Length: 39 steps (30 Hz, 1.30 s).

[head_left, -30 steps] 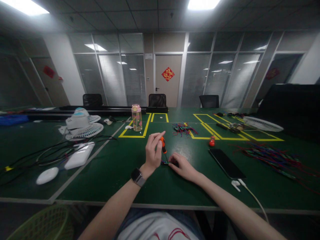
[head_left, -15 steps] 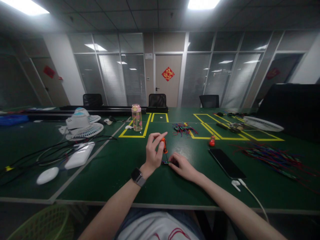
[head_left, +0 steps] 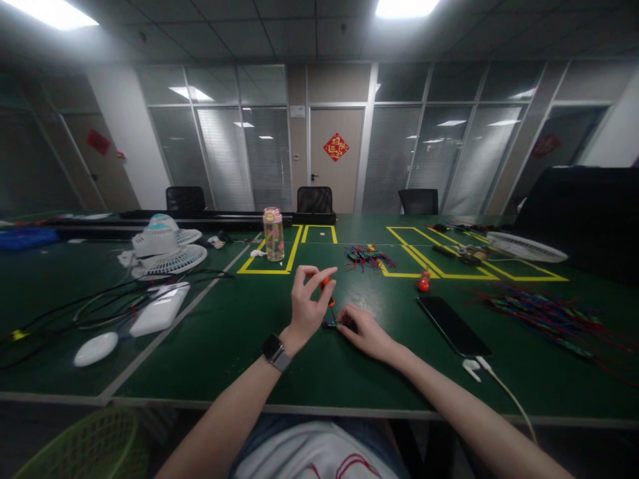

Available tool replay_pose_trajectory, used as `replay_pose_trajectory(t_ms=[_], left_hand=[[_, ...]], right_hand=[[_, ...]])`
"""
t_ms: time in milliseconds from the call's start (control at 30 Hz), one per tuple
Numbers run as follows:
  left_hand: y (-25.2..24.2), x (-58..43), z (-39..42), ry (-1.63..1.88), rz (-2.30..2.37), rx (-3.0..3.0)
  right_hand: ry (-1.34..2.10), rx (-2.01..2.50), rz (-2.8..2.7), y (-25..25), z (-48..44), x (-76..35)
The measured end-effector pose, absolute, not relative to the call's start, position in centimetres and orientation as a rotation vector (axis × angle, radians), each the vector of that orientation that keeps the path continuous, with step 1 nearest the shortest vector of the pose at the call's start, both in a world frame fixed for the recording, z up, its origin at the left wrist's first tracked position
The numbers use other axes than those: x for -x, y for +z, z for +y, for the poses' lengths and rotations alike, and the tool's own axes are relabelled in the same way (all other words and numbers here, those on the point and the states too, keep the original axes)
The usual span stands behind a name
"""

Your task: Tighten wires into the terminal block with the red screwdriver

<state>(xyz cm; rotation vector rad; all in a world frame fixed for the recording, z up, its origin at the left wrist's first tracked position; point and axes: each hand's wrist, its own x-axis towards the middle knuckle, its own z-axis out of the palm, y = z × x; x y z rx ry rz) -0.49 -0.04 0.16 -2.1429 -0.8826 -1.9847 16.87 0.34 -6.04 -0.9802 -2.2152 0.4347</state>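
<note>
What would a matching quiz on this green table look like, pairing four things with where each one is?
Things:
1. screwdriver
2. phone
3. water bottle
4. small part

Places:
A. standing on a yellow tape line, far from the hands
B. lying flat, screen up, right of the right hand
C. pinched in the left hand, roughly upright, tip down
D. pressed to the table under the right hand's fingertips

Pairs: 1-C, 2-B, 3-A, 4-D
</note>
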Motion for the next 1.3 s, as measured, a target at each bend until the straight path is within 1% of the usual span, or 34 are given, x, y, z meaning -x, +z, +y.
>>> replay_pose_trajectory(t_ms=[200,533,800,1300], left_hand=[[0.00,0.72,-0.07,-1.999,-0.868,2.245],[0.14,0.42,-0.23,-1.984,-0.876,2.101],[-0.12,0.76,-0.04,-1.999,-0.872,2.233],[0.12,0.53,-0.27,-1.962,-0.883,2.127]], right_hand=[[0.438,0.971,-2.215,-6.06,0.34,-16.93],[0.427,0.989,-2.220,-6.05,0.34,-16.86],[0.429,0.967,-2.213,-6.11,0.43,-16.84],[0.431,0.990,-2.211,-6.07,0.35,-16.85]])
